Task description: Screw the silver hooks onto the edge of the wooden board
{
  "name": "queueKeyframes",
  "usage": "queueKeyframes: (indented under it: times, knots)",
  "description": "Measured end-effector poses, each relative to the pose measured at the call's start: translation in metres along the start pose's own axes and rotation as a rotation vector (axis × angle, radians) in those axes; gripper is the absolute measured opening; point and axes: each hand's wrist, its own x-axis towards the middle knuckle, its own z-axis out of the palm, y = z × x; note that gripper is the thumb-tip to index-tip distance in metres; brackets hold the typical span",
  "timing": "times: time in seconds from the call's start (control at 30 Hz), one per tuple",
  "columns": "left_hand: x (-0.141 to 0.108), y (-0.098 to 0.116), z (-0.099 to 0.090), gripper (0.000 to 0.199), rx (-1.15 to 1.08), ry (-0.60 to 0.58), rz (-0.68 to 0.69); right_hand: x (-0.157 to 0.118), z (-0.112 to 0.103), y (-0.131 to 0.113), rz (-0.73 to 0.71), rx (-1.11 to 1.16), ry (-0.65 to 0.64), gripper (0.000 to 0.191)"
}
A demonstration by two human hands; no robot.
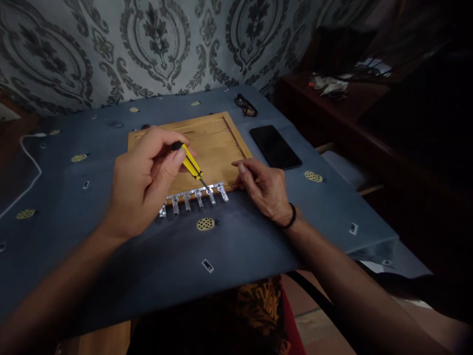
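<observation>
My left hand [144, 177] grips a small screwdriver [190, 161] with a yellow and black handle, thumb and fingers closed round its top. The screwdriver slants down to the right, and its tip meets a metal hook rail [199, 197] with several hooks along the near edge of a wooden board [207, 143]. At the board's near right corner is my right hand [264, 187], fingers curled and thumb close to the index finger. Whether something small is between those fingers cannot be made out. A dark band circles the right wrist.
A black phone [275, 146] lies right of the board, with glasses [246, 105] behind it. A white cable [31, 160] runs over the blue tablecloth [251, 241] at left. Beyond the right table edge stands dark furniture [328, 113] with items on it. A patterned curtain [158, 44] hangs behind.
</observation>
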Motion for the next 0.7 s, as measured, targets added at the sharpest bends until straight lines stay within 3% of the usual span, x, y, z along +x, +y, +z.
queueKeyframes:
  times: [0.23,0.53,0.7]
  knots:
    - [0.004,-0.004,0.001,0.014,0.12,0.083,-0.038,0.0,-0.006,-0.005,-0.062,-0.027,-0.004,0.031]
    - [0.012,-0.046,0.001,0.016,-0.154,0.191,-0.289,0.002,-0.012,-0.007,-0.133,-0.048,0.062,0.027]
    - [0.011,-0.054,0.001,0.023,-0.265,0.24,-0.376,0.003,-0.011,-0.002,-0.113,-0.066,0.046,0.029]
